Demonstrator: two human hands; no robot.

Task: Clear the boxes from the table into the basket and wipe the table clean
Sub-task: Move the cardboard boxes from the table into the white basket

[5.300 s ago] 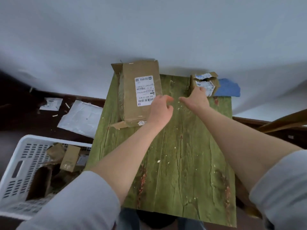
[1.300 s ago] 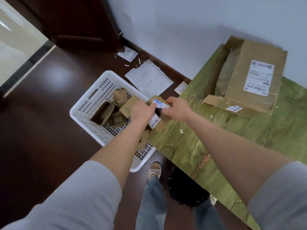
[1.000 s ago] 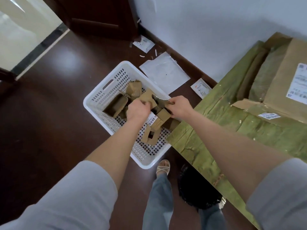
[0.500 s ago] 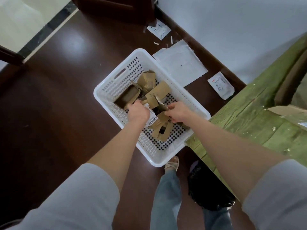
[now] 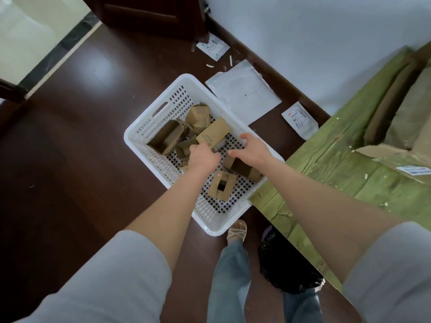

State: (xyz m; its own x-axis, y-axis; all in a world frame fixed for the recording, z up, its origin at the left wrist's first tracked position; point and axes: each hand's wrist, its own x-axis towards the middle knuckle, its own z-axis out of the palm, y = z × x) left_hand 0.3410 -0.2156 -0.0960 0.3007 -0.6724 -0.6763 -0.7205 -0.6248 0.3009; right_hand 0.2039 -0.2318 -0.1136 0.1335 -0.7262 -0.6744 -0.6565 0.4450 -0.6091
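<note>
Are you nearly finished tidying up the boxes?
Partly. Several small boxes already lie in the white basket. Both hands are over it: the right hand is open and empty, and the left hand hides its fingers, so I cannot tell if it holds anything. Left to do: the big box sits on the green table, and the pale crumbs there need wiping.

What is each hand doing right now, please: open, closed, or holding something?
Left hand: fingers hidden over the basket; cannot tell.
Right hand: open, holding nothing.
</note>
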